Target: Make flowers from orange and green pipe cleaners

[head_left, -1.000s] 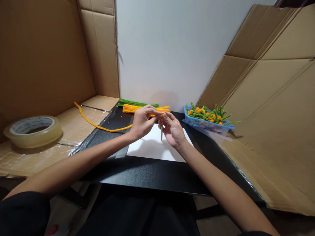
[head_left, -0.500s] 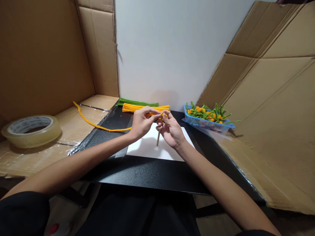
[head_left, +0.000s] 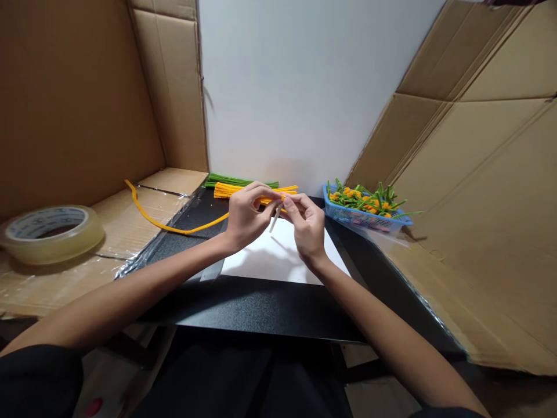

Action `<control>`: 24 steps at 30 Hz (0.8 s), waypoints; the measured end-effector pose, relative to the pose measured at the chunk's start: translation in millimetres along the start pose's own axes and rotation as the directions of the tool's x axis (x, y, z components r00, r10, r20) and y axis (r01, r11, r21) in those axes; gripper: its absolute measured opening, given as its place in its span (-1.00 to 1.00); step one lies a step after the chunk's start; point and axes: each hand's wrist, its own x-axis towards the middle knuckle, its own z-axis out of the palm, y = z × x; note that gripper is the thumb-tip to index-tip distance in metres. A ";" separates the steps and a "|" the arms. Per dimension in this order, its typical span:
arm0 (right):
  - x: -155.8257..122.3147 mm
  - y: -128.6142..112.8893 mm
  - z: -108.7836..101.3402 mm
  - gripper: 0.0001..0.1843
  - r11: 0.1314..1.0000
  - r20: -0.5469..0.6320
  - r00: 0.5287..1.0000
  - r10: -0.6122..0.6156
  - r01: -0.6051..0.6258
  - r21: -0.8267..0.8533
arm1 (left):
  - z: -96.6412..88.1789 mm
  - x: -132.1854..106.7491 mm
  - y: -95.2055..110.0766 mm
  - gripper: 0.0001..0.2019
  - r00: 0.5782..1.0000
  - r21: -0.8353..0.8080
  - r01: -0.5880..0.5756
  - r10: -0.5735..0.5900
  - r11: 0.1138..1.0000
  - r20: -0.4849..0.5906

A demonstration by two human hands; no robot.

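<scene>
My left hand (head_left: 250, 216) pinches a long orange pipe cleaner (head_left: 185, 231), whose free tail curves out to the left over the table and onto the cardboard. Fingertip to fingertip with it, my right hand (head_left: 311, 229) is closed on the top of a thin pale stick (head_left: 274, 222), where a bit of orange is wrapped. The stick slants down and left between the hands, above a white sheet of paper (head_left: 278, 264). Fingers hide most of the wrapped end.
Behind the hands lie a bundle of orange pipe cleaners (head_left: 223, 191) and a green bundle (head_left: 243, 181). A blue basket (head_left: 369, 215) of green and orange pieces stands right. A tape roll (head_left: 52, 235) rests on cardboard (head_left: 126, 223) at left. Cardboard walls flank the black table (head_left: 243, 305).
My right hand has rolled over, so its back now faces up with the thumb on top. The stick has swung from near upright to a different slant, its lower end farther away.
</scene>
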 end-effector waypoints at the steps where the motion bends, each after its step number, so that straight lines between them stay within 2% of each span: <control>1: -0.4 -0.8 0.4 -0.73 1.000 -0.005 1.000 -0.001 0.001 -0.005 | -0.9 0.6 0.7 -0.94 0.999 0.034 -0.032 0.032 0.999 0.002; 5: -0.5 0.0 0.6 -0.78 0.999 -0.040 0.999 0.022 -0.021 0.034 | -1.9 1.5 1.6 -0.93 0.994 0.088 -0.110 0.109 0.990 0.013; 9: 1.2 3.2 -1.5 -0.80 0.996 -0.032 0.998 0.054 -0.052 0.073 | -0.9 1.6 -1.5 -0.94 0.996 0.022 -0.083 0.083 0.996 0.021; 13: 3.2 6.5 -4.0 -0.78 0.995 -0.030 0.997 0.075 -0.073 0.070 | 1.2 1.1 -7.1 -0.90 0.998 -0.093 0.004 0.002 0.996 0.058; 15: 4.5 7.9 -5.5 -0.76 0.996 -0.031 0.997 0.071 -0.069 0.063 | 2.4 1.1 -9.1 -0.88 0.992 -0.169 0.100 -0.086 0.981 0.089; 19: 8.5 9.3 -8.7 -0.73 0.997 -0.007 0.998 0.059 -0.059 0.059 | 2.3 4.3 -11.4 -0.75 0.952 -0.275 0.294 -0.257 0.915 0.163; 24: 16.8 7.4 -16.0 -0.71 0.970 0.128 0.980 0.155 -0.175 0.169 | -1.2 9.8 -17.3 -0.78 0.970 -0.233 0.214 -0.178 0.949 0.163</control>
